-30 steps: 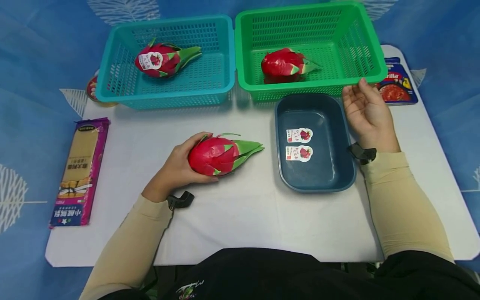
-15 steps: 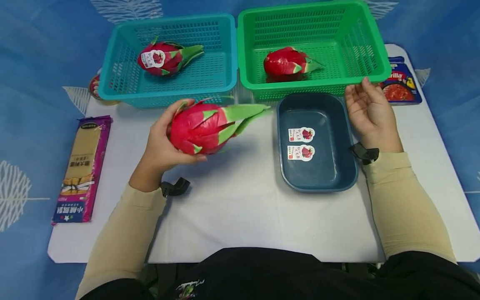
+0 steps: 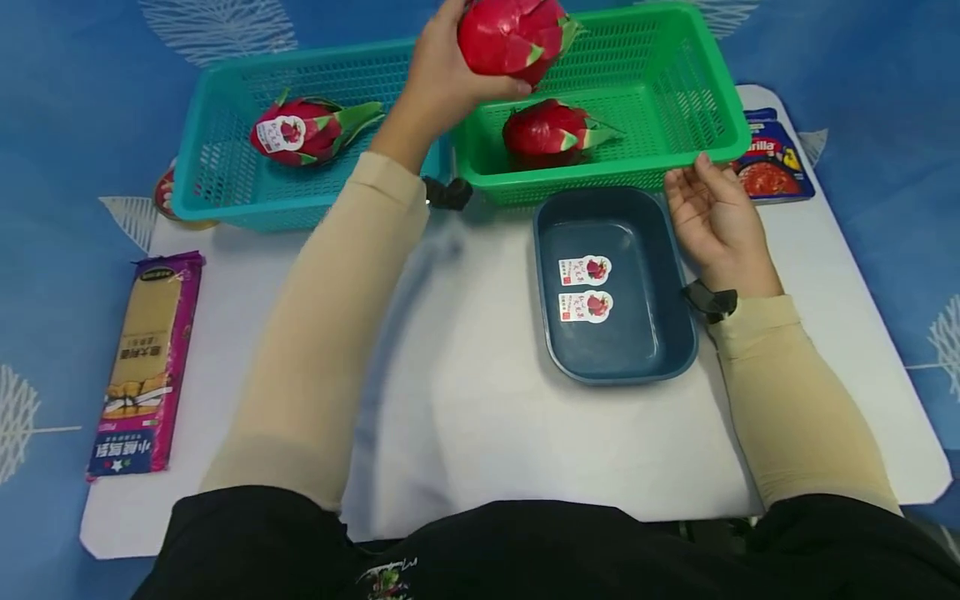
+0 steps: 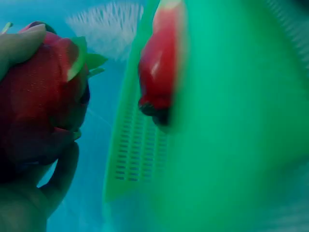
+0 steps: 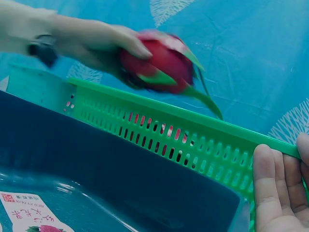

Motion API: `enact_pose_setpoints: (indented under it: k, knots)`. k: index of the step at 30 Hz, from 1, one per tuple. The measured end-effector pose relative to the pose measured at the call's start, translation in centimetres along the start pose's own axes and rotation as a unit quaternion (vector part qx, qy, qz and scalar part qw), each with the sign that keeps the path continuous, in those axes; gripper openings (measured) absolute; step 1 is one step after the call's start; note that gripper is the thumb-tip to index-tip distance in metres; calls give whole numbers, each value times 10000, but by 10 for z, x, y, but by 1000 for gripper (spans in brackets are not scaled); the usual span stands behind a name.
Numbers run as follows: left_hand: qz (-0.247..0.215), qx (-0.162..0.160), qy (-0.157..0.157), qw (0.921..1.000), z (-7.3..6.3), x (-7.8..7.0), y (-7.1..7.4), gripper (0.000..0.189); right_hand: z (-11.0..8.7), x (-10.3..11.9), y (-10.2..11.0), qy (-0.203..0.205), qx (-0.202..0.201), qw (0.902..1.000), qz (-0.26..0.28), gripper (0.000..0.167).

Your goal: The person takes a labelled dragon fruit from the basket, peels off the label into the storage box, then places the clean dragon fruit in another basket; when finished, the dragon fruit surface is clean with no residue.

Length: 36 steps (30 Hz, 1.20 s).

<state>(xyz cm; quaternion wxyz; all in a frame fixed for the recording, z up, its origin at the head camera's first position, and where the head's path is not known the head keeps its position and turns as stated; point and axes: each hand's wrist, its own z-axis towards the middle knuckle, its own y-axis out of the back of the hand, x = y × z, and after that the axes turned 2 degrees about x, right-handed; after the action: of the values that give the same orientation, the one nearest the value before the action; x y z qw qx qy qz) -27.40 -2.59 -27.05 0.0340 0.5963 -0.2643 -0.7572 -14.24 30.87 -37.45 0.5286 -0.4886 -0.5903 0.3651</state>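
My left hand (image 3: 446, 75) grips a red dragon fruit (image 3: 513, 37) with green leaf tips, held above the back left part of the green basket (image 3: 600, 179). In the right wrist view this dragon fruit (image 5: 166, 63) shows beyond the basket's rim. A second dragon fruit (image 3: 547, 133) lies inside the green basket. My right hand (image 3: 716, 221) holds the basket's front rim near its right corner, thumb at the rim and fingers against the outer wall. A third dragon fruit (image 3: 300, 129), bearing a white label, lies in the turquoise basket (image 3: 255, 208), partly behind my left arm.
A dark blue tub (image 3: 637, 367) with two printed stickers (image 3: 585, 287) stands in front of the green basket. A pasta packet (image 3: 146, 367) lies at the left. A sauce packet (image 3: 772, 162) is at the right, and a can (image 3: 167, 196) is partly behind the turquoise basket.
My left hand has lifted the dragon fruit from low over the table and carried it back and to the right, over the green basket. My right hand has stayed at the basket's rim.
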Motion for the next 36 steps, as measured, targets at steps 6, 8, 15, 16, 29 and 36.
enact_pose_setpoints:
  k: [6, 8, 15, 16, 29, 36]
  knots:
    - [605, 234, 732, 9952, 30, 12, 9, 100, 3, -18, -4, -300, 86, 9995, 3, 41]
    - [869, 344, 882, 9917, 33, 14, 9, 101, 3, -20, -5, -325, 71, 9994, -3, 40]
    - [1223, 557, 1058, 9853, 43, 11, 4, 100, 1, -16, -7, -229, 0, 9997, 68, 34]
    - [1176, 570, 1071, 9856, 44, 10, 3, 100, 0, -14, -7, -202, -17, 9998, 74, 34]
    - [1982, 1438, 1235, 9617, 52, 5, -5, 100, -3, -13, -8, -64, -77, 9998, -192, 57]
    - [2907, 1612, 1195, 9355, 53, -6, -7, 96, 4, -12, -14, -77, -55, 9997, -226, 54]
